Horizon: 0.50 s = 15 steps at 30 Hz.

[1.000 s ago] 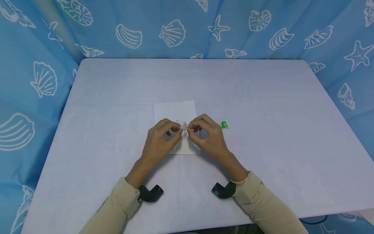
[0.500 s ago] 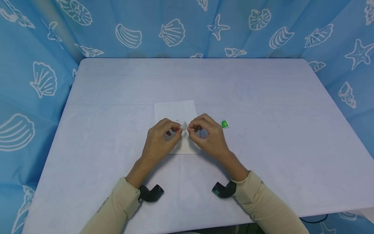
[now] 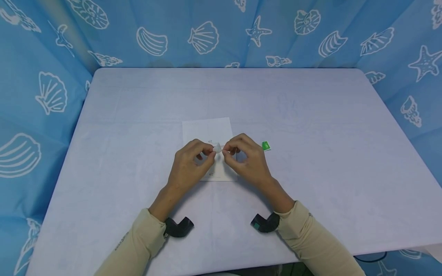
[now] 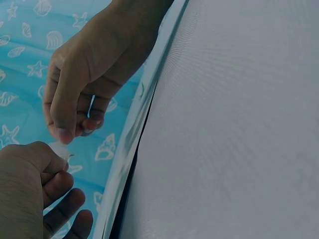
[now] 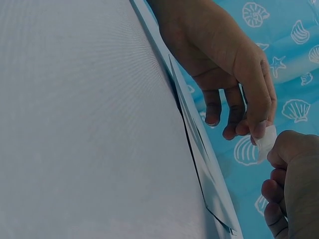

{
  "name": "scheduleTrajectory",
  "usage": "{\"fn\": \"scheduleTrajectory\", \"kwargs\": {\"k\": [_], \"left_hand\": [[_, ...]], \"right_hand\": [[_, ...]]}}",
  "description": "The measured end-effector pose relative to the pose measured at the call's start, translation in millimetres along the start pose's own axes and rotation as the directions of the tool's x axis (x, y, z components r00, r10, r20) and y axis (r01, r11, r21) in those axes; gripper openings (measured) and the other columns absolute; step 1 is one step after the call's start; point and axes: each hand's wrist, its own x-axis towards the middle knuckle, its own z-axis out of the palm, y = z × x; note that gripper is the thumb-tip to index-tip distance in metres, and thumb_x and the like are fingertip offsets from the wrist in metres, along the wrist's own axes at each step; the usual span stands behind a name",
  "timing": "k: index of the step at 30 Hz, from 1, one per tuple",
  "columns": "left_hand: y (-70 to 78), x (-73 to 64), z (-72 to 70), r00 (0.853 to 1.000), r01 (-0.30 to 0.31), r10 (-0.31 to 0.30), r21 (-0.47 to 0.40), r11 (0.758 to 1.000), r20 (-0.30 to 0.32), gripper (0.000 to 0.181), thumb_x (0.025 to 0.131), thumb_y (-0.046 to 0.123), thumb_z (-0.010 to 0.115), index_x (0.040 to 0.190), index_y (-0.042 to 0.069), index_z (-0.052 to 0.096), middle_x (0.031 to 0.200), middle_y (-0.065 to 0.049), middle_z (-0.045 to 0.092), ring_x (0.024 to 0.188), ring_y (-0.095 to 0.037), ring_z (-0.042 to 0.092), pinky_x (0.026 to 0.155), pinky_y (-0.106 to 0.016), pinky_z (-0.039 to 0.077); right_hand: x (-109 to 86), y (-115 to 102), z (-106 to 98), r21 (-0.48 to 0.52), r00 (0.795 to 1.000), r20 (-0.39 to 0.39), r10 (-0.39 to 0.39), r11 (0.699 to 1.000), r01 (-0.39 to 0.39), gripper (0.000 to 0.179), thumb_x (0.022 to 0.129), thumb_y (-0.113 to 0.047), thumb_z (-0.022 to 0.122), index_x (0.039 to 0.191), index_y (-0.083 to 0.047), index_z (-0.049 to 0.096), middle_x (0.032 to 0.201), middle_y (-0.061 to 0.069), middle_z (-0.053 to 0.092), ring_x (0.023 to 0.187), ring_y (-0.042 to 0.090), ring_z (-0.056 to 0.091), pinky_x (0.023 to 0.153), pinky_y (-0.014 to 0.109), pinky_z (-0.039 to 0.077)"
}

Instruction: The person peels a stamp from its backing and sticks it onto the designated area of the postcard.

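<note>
Between the fingertips of both hands is a small, thin white piece [image 3: 217, 148], like a bit of paper or sticker backing. My left hand [image 3: 189, 163] pinches its left side between thumb and forefinger. On the other side, the thumb and forefinger of my right hand [image 3: 249, 161] pinch at its right edge. The right wrist view shows the white piece [image 5: 267, 143] stretching from one hand to the other, its corners partly hidden by fingers. Both hands are held over a white paper sheet [image 3: 207, 130] with small printed marks.
A small green sticker [image 3: 266, 146] with a white border lies just right of the right hand. The table [image 3: 328, 153] has a pale cloth cover. Blue shell-print curtain [image 3: 221, 34] surrounds its back and sides. Black curved devices [image 3: 178, 227] sit at both wrists.
My right hand has shifted very slightly right, so a little more of the white piece shows between the fingertips. The left hand stays in place.
</note>
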Motion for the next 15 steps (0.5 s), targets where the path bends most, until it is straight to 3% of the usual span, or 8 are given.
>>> {"fn": "scheduleTrajectory", "kwargs": {"k": [15], "left_hand": [[-0.1,-0.3,0.2,1.000,0.012,-0.012,0.009,1.000,0.010,0.006,0.086,0.014,0.063,0.089,0.009,0.066,0.083,0.003,0.060,0.077,-0.009,0.056,0.066,-0.022,0.049]], "right_hand": [[-0.8,-0.6,-1.5,-0.012,1.000,0.002,0.006,1.000,-0.006,0.011,0.074,0.010,0.066,0.081,0.002,0.064,0.082,0.013,0.058,0.068,0.023,0.055,0.059,0.038,0.047]]}}
